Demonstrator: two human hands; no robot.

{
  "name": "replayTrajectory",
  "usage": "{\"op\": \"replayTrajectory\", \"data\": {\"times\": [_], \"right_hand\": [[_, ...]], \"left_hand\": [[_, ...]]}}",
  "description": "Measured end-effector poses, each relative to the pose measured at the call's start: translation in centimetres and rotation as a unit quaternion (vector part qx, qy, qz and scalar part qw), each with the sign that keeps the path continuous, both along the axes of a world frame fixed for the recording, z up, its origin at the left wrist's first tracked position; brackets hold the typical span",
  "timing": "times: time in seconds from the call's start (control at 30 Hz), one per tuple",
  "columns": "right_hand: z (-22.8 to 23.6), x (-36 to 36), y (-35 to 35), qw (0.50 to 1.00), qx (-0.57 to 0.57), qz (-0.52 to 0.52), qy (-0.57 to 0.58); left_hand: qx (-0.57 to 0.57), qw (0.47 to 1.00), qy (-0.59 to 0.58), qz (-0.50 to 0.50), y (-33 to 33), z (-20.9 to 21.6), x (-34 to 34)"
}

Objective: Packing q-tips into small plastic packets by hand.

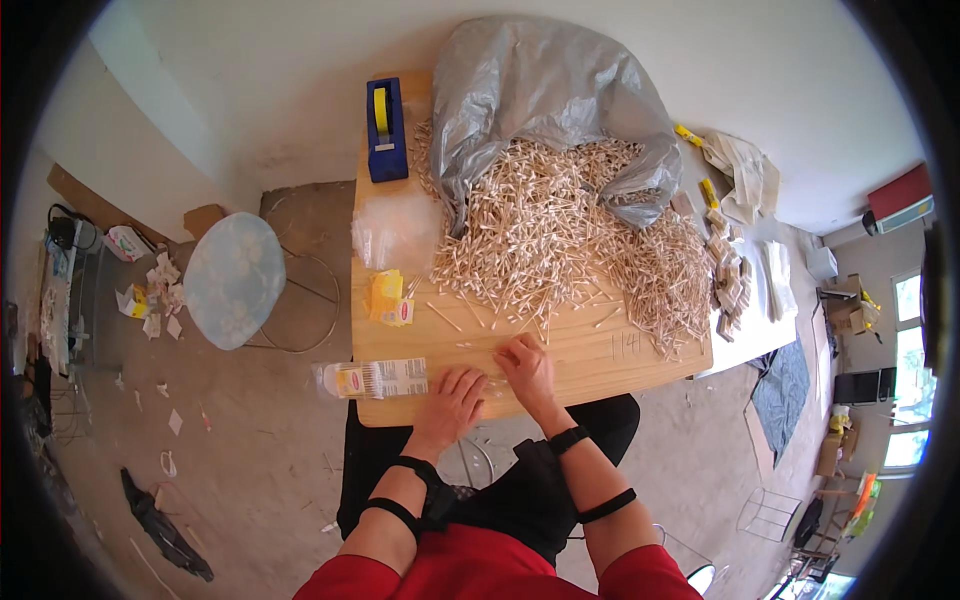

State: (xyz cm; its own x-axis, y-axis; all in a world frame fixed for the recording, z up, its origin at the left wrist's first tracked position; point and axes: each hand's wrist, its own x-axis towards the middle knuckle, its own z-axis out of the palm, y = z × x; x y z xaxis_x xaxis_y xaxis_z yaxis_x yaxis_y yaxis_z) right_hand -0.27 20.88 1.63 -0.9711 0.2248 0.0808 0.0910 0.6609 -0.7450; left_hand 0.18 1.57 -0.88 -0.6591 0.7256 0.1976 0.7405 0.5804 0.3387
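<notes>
My left hand point(458, 402) lies palm down at the near edge of the wooden table, fingers slightly apart, with a clear film-like glint beside it. To its right, my right hand point(526, 368) has its fingers drawn together low over the tabletop; whatever they hold is too small to make out. Left of my left hand lies a clear pack of cotton swabs point(358, 381) with a printed card point(404, 376). Beyond both hands spreads a large heap of loose cotton swabs point(530, 215), a few strays reaching close to my right fingertips.
A grey plastic bag point(550, 80) drapes over the heap's back. Along the table's left side are a blue tape dispenser point(387, 130), clear plastic bags point(397, 230) and yellow cards point(390, 298). A round stool point(235, 280) stands left; bundled swabs point(732, 285) lie on the right.
</notes>
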Motion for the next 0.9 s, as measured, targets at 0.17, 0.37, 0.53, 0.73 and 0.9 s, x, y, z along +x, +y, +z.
{"op": "replayTrajectory", "data": {"times": [0.17,0.37,0.53,0.73,0.9], "right_hand": [[-0.2,1.1,-0.7,1.000,0.025,0.009,0.000],[1.3,-4.7,-4.8,0.994,0.050,-0.089,0.038],[-1.5,-7.2,-6.2,0.993,0.109,-0.034,0.000],[-1.9,-1.8,-1.9,0.994,0.075,0.024,0.074],[-0.7,2.1,0.0,0.997,0.044,0.011,0.059]], "left_hand": [[-0.016,0.999,0.026,0.038,0.4,0.8,-0.2],[0.007,1.000,0.005,0.005,0.4,0.0,-0.3],[-0.183,0.983,-0.007,-0.029,0.0,-0.8,0.1],[0.024,0.999,-0.018,0.027,0.5,0.0,0.3],[0.028,0.999,-0.012,0.027,0.1,1.0,-0.2]]}}
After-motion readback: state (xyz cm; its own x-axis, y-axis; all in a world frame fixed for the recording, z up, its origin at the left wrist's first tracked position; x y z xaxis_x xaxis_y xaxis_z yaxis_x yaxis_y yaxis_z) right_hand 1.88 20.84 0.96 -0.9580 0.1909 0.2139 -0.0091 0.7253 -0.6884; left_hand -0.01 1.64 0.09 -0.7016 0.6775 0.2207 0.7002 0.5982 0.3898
